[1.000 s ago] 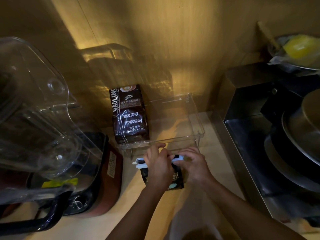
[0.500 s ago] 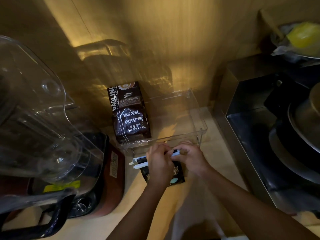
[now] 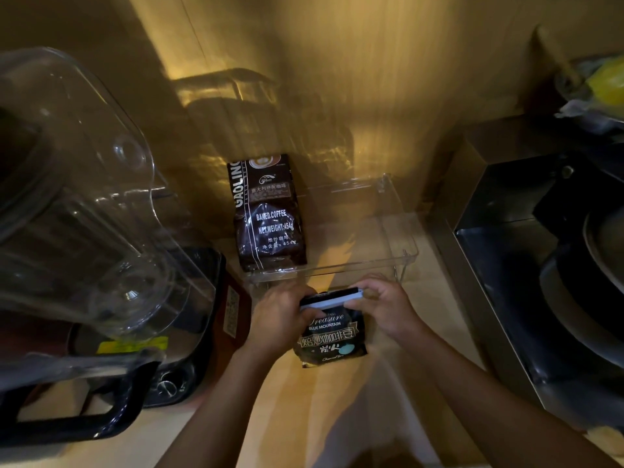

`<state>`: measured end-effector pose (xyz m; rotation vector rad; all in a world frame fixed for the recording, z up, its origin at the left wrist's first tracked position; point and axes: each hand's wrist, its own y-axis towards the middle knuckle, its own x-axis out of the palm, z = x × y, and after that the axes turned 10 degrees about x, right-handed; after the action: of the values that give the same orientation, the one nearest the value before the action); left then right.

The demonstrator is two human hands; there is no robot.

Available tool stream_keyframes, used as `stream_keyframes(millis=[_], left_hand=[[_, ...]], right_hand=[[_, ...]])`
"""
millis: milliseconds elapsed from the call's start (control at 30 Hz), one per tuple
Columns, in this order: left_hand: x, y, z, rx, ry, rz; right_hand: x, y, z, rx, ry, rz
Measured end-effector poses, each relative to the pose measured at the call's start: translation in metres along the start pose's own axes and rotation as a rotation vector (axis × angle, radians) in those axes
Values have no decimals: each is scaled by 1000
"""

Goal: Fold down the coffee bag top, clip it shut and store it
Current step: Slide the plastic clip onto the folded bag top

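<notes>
A small black coffee bag (image 3: 332,336) with white lettering stands on the wooden counter, just in front of a clear plastic tray (image 3: 401,231). A white clip (image 3: 332,298) lies across the bag's folded top. My left hand (image 3: 282,315) grips the clip's left end and the bag's top corner. My right hand (image 3: 383,304) pinches the clip's right end. A larger dark brown coffee bag (image 3: 266,214) stands inside the left part of the tray.
A clear blender jug (image 3: 84,214) on a dark base fills the left side. A steel box (image 3: 526,238) with dark pans sits on the right. A wooden wall stands behind the tray.
The clip's left end, which stuck out past my left hand, is now covered by that hand. The bag's front label has come into full view as my left hand moved off it.
</notes>
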<state>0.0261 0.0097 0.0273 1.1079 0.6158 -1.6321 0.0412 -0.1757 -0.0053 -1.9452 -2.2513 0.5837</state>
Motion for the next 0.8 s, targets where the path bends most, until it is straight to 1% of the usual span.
stream_keyframes(millis=[133, 233, 300, 400, 500, 600, 700, 800], left_hand=[[5, -2, -2, 32, 70, 2], [7, -4, -3, 48, 100, 8], [9, -4, -2, 43, 98, 23], [12, -5, 0, 62, 106, 27], [13, -7, 1, 83, 100, 48], [12, -9, 0, 75, 73, 29], [5, -12, -8, 58, 76, -23], [1, -17, -14, 39, 23, -20]], right_hand=[[-1, 1, 2, -9, -51, -8], [-4, 1, 0, -43, -159, -11], [-6, 1, -2, -106, -340, -9], [-3, 3, -10, -303, -635, -39], [6, 3, -15, -424, -817, -43], [11, 0, -16, -445, -833, 27], [8, -1, -18, -441, -842, 48], [4, -2, -19, -420, -838, 63]])
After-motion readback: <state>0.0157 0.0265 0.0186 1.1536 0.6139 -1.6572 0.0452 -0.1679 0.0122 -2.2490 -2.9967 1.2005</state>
